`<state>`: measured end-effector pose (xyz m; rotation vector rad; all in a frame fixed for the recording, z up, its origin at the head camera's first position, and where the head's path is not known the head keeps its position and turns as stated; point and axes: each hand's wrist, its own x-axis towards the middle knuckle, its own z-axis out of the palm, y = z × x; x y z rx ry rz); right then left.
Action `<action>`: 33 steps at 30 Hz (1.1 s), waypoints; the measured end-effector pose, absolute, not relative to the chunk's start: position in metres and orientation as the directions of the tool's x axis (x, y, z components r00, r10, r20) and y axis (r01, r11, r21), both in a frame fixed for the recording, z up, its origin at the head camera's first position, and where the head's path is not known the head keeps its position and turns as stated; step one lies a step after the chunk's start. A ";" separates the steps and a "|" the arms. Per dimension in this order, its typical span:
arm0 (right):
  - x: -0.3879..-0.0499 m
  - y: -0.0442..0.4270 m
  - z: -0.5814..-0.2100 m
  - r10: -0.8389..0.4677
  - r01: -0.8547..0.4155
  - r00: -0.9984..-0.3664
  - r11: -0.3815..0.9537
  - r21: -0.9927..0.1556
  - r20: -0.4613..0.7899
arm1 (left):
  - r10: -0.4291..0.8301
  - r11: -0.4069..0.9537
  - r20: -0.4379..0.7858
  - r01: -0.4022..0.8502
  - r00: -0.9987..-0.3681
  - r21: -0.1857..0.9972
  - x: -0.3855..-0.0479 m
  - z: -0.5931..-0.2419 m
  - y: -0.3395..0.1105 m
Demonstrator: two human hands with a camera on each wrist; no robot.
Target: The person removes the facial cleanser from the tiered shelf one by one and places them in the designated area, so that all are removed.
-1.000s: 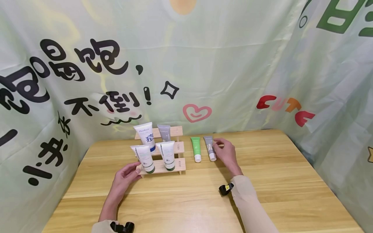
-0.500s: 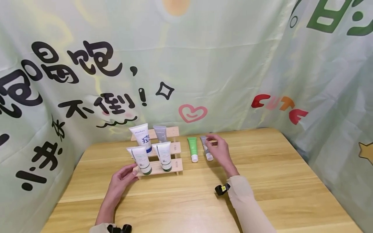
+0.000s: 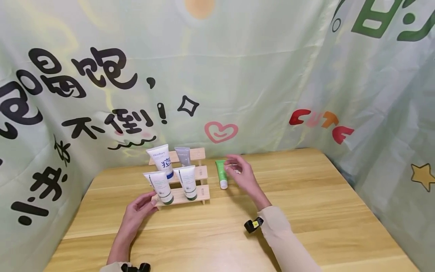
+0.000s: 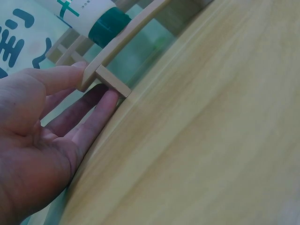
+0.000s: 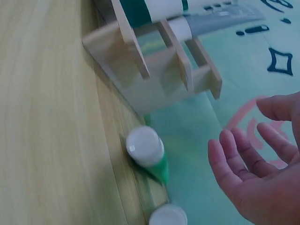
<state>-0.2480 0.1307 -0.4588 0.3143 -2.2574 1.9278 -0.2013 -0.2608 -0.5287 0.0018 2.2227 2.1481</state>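
Note:
A three-tier wooden rack [image 3: 201, 192] holds two white tubes [image 3: 159, 187] [image 3: 187, 183] on its bottom tier, with a blue-capped white tube [image 3: 162, 160] and a grey tube [image 3: 183, 155] behind them. My left hand [image 3: 136, 215] grips the rack's left end; in the left wrist view its thumb and fingers are around the wooden edge [image 4: 123, 43]. My right hand [image 3: 242, 176], fingers apart and empty, hovers by the green tube [image 3: 221, 173] on the table. In the right wrist view, the green tube's white cap [image 5: 144, 145] shows, with another white cap [image 5: 168, 216] beside it.
The wooden table [image 3: 210, 241] extends in front and to the right. A printed cloth [image 3: 265, 83] hangs behind the table and along its sides. The second lying tube is mostly hidden behind my right hand in the head view.
My right hand has moved left from the lying grey tube to beside the green tube, now covering the grey one. My left hand stays at the rack, and the head view has shifted slightly.

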 end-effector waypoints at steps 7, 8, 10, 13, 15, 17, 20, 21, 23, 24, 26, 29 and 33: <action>-0.247 0.105 -0.450 -0.135 -0.289 -0.952 0.091 -0.953 0.276 | 0.030 0.026 -0.044 -0.043 -0.999 0.999 -0.201 -0.529 -0.263; -0.247 0.101 -0.448 -0.146 -0.294 -0.949 0.085 -0.952 0.280 | 0.030 0.025 -0.043 -0.042 -0.999 0.999 -0.201 -0.529 -0.264; -0.248 0.094 -0.443 -0.167 -0.306 -0.942 0.064 -0.950 0.293 | 0.031 0.025 -0.040 -0.039 -0.999 0.999 -0.201 -0.529 -0.264; -0.251 0.084 -0.437 -0.194 -0.324 -0.931 0.041 -0.945 0.310 | 0.028 0.031 -0.040 -0.039 -0.999 0.999 -0.200 -0.528 -0.264; -0.253 0.078 -0.432 -0.212 -0.331 -0.924 0.021 -0.944 0.319 | 0.029 0.033 -0.045 -0.044 -0.999 0.999 -0.200 -0.528 -0.264; -0.256 0.073 -0.430 -0.227 -0.330 -0.920 0.010 -0.944 0.319 | 0.025 0.033 -0.046 -0.045 -0.999 0.998 -0.200 -0.528 -0.263; -0.259 0.066 -0.426 -0.244 -0.322 -0.917 -0.006 -0.947 0.314 | 0.024 0.031 -0.044 -0.043 -0.999 0.999 -0.200 -0.527 -0.263; -0.260 0.064 -0.425 -0.247 -0.317 -0.919 -0.004 -0.948 0.308 | 0.021 0.030 -0.040 -0.040 -0.999 0.999 -0.200 -0.528 -0.263; -0.262 0.060 -0.424 -0.255 -0.307 -0.919 -0.013 -0.951 0.300 | 0.021 0.027 -0.033 -0.033 -0.999 0.999 -0.201 -0.528 -0.263; -0.263 0.058 -0.424 -0.259 -0.302 -0.919 -0.017 -0.953 0.296 | 0.023 0.026 -0.030 -0.029 -0.999 0.999 -0.201 -0.528 -0.263; -0.265 0.054 -0.423 -0.270 -0.296 -0.918 -0.022 -0.955 0.290 | 0.027 0.017 -0.024 -0.023 -0.999 1.000 -0.202 -0.528 -0.263; -0.267 0.049 -0.422 -0.283 -0.287 -0.916 -0.031 -0.958 0.284 | 0.030 0.008 -0.018 -0.017 -0.999 1.000 -0.202 -0.529 -0.263; -0.269 0.043 -0.422 -0.287 -0.269 -0.920 -0.030 -0.963 0.266 | 0.024 0.012 -0.018 -0.018 -1.000 1.000 -0.203 -0.529 -0.262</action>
